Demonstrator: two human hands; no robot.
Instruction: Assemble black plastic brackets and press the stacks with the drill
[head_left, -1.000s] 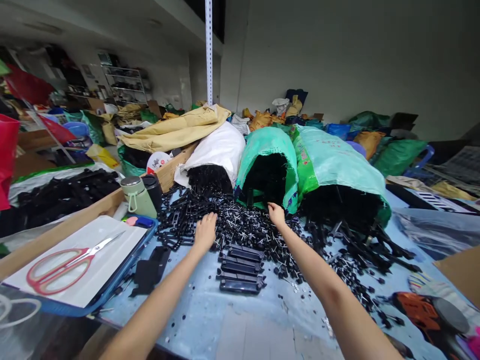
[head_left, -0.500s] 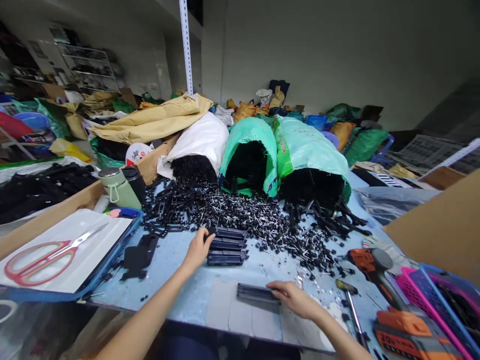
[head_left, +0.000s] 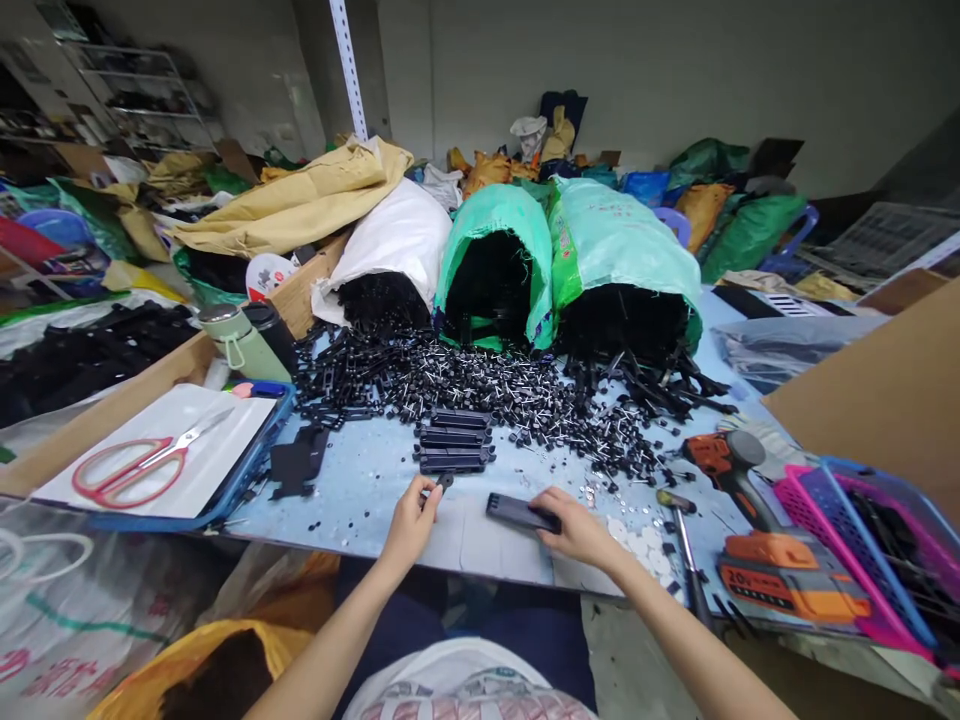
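Note:
At the table's near edge, my left hand (head_left: 411,520) pinches a small black plastic piece (head_left: 445,481) with a rounded end. My right hand (head_left: 574,528) grips the right end of a long black plastic part (head_left: 517,511), which lies over a grey pad (head_left: 480,545). The two hands are apart, with the long part's free end pointing toward the left one. Just beyond them, several similar black parts (head_left: 454,438) rest in a neat row. A heap of small black pieces with metal pins (head_left: 495,385) spreads behind that row.
Three open sacks, one white (head_left: 397,240) and two green (head_left: 499,215), spill black parts onto the blue table. Scissors (head_left: 142,465) lie on a tray at left, near a green flask (head_left: 244,345). At right are a hammer (head_left: 684,540), a cordless drill (head_left: 750,490) and plastic baskets (head_left: 847,540).
My left hand has come back from the row toward me, now with a small black piece. The long part in my right hand has turned over to a smooth face. The view has tilted down.

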